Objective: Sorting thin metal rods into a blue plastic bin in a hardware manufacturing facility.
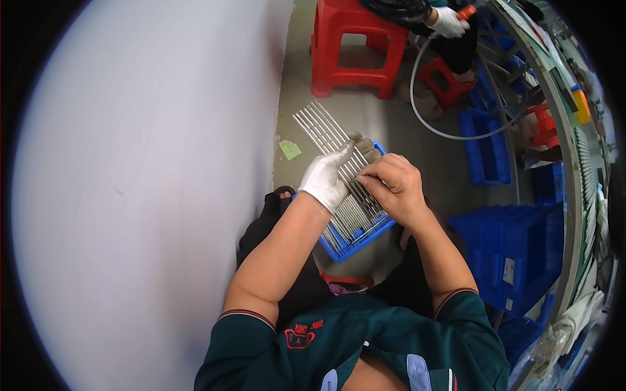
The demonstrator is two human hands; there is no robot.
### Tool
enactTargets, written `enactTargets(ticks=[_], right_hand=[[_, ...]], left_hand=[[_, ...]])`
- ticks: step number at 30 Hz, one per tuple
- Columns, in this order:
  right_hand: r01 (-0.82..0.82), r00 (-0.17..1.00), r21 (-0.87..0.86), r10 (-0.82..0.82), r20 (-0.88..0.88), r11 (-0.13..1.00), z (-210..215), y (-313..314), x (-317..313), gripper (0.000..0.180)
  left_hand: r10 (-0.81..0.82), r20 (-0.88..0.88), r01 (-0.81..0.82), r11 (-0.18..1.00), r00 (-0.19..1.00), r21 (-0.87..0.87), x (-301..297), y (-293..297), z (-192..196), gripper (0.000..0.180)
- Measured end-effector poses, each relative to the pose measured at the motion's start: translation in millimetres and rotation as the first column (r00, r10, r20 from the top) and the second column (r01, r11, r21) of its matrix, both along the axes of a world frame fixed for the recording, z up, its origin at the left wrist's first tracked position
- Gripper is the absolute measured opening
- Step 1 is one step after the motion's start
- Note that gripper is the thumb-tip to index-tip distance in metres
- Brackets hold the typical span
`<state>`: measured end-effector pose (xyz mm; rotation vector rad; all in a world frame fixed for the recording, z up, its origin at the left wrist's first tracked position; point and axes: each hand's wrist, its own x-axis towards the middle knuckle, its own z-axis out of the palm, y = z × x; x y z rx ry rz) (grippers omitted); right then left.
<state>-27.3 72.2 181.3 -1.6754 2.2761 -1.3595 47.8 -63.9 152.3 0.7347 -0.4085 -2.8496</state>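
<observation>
My left hand (326,177), in a white glove with grey fingertips, is closed around several thin metal rods (318,125). The rods lie side by side, slanting from upper left to lower right. My bare right hand (399,188) pinches with thumb and forefinger at one of these rods, just right of the glove; its fingertips partly cover the spot. Beneath both hands is a blue tray (352,250) on which more metal rods (344,220) lie in a row. The hands hide part of the tray and the lower ends of the held rods.
A red stool (360,49) stands ahead, and a white wall (150,195) runs along my left. At upper right a co-worker's gloved hand (450,23) holds an orange-ended tool with a grey hose (413,98). Blue crates (505,251) sit beside a long workbench (568,150) on my right. A green paper (289,150) lies on the floor.
</observation>
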Motion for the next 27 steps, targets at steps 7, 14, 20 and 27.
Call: enactTargets(ticks=[7, 14, 20, 27], right_hand=[[0.021, 0.994, -0.004, -0.021, 0.104, 1.000, 0, 0, 0, 0.007], [0.024, 0.993, 0.014, -0.026, 0.116, 1.000, 2, 0, -1, 0.007], [-0.039, 0.967, 0.024, 0.044, -0.251, 0.999, 8, -5, 7, 0.013], [-0.002, 0.985, -0.014, 0.000, -0.170, 1.000, 16, -2, 2, 0.009]], left_hand=[[-0.024, -0.040, 0.023, 1.000, 0.999, -0.005, 1, -2, -3, 0.024], [-0.028, -0.056, 0.028, 1.000, 0.998, 0.005, 1, -3, -1, 0.024], [-0.039, -0.061, 0.036, 0.998, 0.997, -0.043, 3, -4, -6, 0.023], [-0.050, -0.065, 0.044, 0.995, 0.997, -0.085, 3, -2, -1, 0.024]])
